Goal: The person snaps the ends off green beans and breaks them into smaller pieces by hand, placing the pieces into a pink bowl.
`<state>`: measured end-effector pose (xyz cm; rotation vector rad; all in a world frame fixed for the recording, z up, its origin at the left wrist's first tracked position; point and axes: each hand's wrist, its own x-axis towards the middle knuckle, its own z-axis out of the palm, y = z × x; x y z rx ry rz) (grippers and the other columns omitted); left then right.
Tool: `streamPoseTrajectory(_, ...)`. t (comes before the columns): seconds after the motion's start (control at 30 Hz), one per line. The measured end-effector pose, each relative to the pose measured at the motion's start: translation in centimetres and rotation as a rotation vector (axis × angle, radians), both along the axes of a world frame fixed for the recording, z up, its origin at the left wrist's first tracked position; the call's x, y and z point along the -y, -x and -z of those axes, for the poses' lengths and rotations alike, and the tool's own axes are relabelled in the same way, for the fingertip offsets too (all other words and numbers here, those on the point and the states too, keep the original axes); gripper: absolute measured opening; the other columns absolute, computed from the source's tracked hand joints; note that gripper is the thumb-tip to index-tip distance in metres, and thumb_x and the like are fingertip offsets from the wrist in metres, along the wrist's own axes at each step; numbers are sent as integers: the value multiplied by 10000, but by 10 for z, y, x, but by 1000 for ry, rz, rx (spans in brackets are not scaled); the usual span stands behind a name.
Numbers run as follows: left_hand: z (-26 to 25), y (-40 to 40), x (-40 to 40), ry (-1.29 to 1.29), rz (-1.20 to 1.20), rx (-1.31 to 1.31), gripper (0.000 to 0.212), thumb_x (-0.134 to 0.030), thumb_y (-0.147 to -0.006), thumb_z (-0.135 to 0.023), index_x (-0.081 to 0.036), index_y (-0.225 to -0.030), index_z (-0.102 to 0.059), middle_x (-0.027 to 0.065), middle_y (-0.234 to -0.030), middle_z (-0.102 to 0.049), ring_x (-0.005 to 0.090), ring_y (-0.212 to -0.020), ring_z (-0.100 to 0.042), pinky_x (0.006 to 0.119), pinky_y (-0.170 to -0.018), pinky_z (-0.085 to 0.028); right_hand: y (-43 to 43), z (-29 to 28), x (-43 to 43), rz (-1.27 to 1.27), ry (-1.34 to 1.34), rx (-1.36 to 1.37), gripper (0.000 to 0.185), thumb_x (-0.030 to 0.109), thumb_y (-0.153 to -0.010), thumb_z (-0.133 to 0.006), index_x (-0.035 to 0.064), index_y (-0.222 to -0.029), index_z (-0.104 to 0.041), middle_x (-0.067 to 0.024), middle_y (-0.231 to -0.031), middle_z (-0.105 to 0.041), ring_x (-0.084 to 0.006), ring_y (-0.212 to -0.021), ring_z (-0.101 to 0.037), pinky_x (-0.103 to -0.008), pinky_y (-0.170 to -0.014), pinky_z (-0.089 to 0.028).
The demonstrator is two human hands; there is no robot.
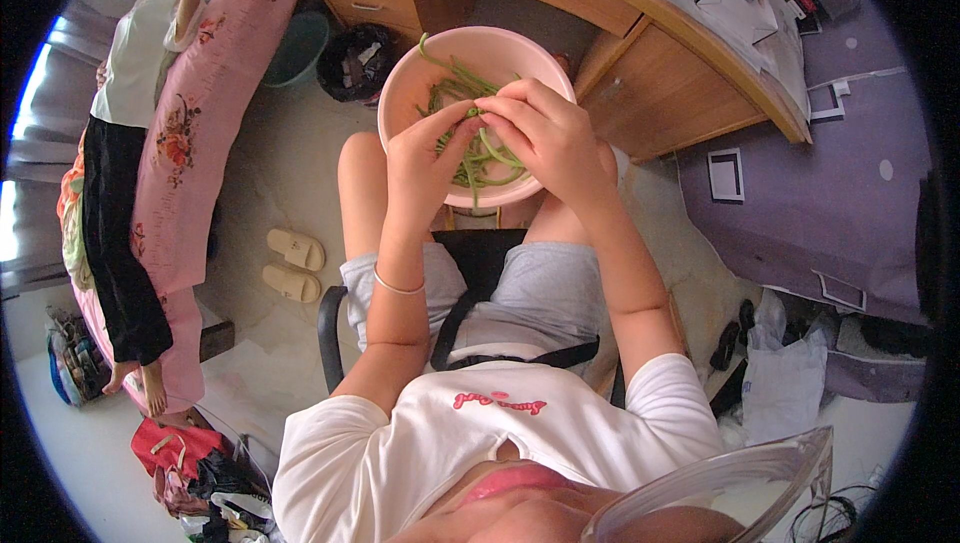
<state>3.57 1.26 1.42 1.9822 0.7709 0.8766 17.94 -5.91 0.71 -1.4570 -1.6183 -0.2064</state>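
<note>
A pink plastic basin (pixel 395 78) rests at my knees, with long green beans (pixel 491 160) lying in it, some in short pieces. One bean curls up over the basin's far left rim. Over the basin, my left hand (pixel 429 153) and my right hand (pixel 546 139) meet at the fingertips. Both pinch a green bean (pixel 474 113) between thumb and fingers; its end shows between the two hands. The fingers partly hide the beans below. A light bangle circles my left wrist.
A wooden desk (pixel 675 55) with drawers borders the far side. Left of the basin stand a black-lined waste bin (pixel 358 67) and a green bucket (pixel 298 48). Beige slippers (pixel 292 265) lie on the floor. Another person lies on a pink bed (pixel 187 190) at the left.
</note>
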Motion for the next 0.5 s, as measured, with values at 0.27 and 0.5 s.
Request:
streamPoseTrajectory(0.27,24,-5,-7,-289,16,53,170,-64,-805,-622,-14,-967,-640,149,-845,-655,286,-767,-642,340,-675,-503,-2,-5,3,28,-6,197,120,93,-739,-640,41,-837,-596,-54,-795,-543,-214,-726,-582,-323,-615,-495)
streamPoseTrajectory(0.5,18,-8,-2,-282,20,25,177,-70,-824,-598,-18,-991,-625,143,-831,-652,280,-737,-648,328,-639,-512,-4,2,3,46,-4,420,158,102,-735,-591,27,-870,-560,-74,-801,-522,-220,-730,-567,-321,-614,-490)
